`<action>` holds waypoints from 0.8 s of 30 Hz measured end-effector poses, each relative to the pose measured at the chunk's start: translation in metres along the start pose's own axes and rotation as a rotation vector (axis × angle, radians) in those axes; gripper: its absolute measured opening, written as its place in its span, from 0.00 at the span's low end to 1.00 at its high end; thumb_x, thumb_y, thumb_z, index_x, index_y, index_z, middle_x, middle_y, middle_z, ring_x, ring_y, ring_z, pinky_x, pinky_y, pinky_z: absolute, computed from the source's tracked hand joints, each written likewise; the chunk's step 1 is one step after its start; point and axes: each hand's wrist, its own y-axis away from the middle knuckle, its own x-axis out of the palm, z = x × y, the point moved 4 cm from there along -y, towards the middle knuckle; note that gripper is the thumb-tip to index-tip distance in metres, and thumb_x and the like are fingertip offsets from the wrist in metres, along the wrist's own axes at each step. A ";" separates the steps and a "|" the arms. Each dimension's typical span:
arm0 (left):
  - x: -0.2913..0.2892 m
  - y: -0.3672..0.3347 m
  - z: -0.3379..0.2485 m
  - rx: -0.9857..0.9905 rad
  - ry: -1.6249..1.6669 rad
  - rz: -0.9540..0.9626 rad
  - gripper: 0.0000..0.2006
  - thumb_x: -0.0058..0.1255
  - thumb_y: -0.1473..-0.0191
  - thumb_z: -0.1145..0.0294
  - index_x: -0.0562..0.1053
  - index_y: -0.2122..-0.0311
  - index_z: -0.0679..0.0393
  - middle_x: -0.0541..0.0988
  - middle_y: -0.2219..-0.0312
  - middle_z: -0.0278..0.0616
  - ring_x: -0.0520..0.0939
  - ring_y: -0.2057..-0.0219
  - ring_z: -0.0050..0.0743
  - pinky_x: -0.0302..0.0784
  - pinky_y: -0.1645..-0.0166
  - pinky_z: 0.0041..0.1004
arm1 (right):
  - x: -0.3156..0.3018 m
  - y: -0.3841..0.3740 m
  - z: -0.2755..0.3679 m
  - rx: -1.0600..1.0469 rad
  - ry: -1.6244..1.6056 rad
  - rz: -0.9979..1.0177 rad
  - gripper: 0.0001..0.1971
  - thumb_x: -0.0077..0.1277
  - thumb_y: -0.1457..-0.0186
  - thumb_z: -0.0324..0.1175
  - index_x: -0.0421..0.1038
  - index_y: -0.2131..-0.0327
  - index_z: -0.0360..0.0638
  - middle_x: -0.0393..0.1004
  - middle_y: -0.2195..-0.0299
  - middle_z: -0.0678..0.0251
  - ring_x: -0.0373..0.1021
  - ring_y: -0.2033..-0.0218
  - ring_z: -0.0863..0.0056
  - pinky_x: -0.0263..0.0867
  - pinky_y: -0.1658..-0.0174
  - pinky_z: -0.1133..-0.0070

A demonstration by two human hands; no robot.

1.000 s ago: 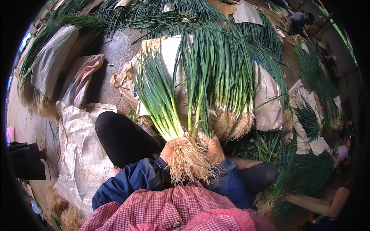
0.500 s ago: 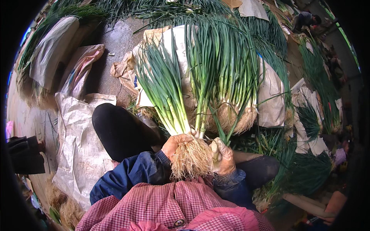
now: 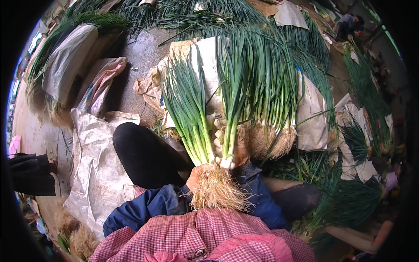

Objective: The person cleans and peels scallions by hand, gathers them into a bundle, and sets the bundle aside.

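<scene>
A large bunch of spring onions (image 3: 198, 139) stands in front of me, its roots (image 3: 218, 190) hanging toward my lap and its green leaves fanned away from me. My left hand (image 3: 199, 175) is closed round the white base of the left stalks, partly hidden by roots. Curled round the right-hand stalks, my right hand (image 3: 219, 134) shows its fingers in the gap between the two parts of the bunch. Those stalks hide much of its palm. More spring onions (image 3: 273, 105) lie just beyond on the right, roots toward me.
White woven sacks (image 3: 98, 163) lie at my left, and another sack (image 3: 312, 115) lies right of the onions. Loose green leaves (image 3: 301, 166) cover the floor beside my right knee (image 3: 301, 201). Onion heaps (image 3: 196, 22) line the far side; another person (image 3: 348, 27) crouches at far right.
My right hand has moved from beside the roots up and left onto the right-hand stalks. The green strand it held is no longer in it. My left hand keeps its hold; the view has shifted slightly.
</scene>
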 end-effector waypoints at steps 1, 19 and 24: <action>0.005 0.008 -0.003 0.018 0.006 -0.013 0.09 0.46 0.54 0.77 0.71 0.65 0.66 0.76 0.68 0.47 0.78 0.68 0.35 0.76 0.63 0.29 | 0.016 -0.002 -0.005 -0.054 -0.005 -0.122 0.23 0.39 0.45 0.48 0.56 0.50 0.46 0.64 0.55 0.67 0.65 0.70 0.67 0.66 0.70 0.59; -0.001 -0.028 0.000 -0.252 0.224 0.180 0.09 0.43 0.54 0.78 0.69 0.65 0.67 0.75 0.67 0.51 0.78 0.68 0.40 0.77 0.61 0.35 | -0.015 0.061 0.016 -0.516 0.279 -0.397 0.09 0.39 0.47 0.35 0.65 0.68 0.40 0.63 0.79 0.69 0.58 0.81 0.79 0.62 0.75 0.83; 0.018 -0.011 0.017 -0.500 0.185 0.138 0.13 0.45 0.55 0.79 0.69 0.62 0.69 0.75 0.67 0.52 0.78 0.66 0.39 0.76 0.59 0.33 | 0.039 0.103 0.004 -0.326 0.518 -0.842 0.07 0.39 0.51 0.31 0.63 0.73 0.38 0.53 0.89 0.75 0.51 0.88 0.81 0.56 0.76 0.82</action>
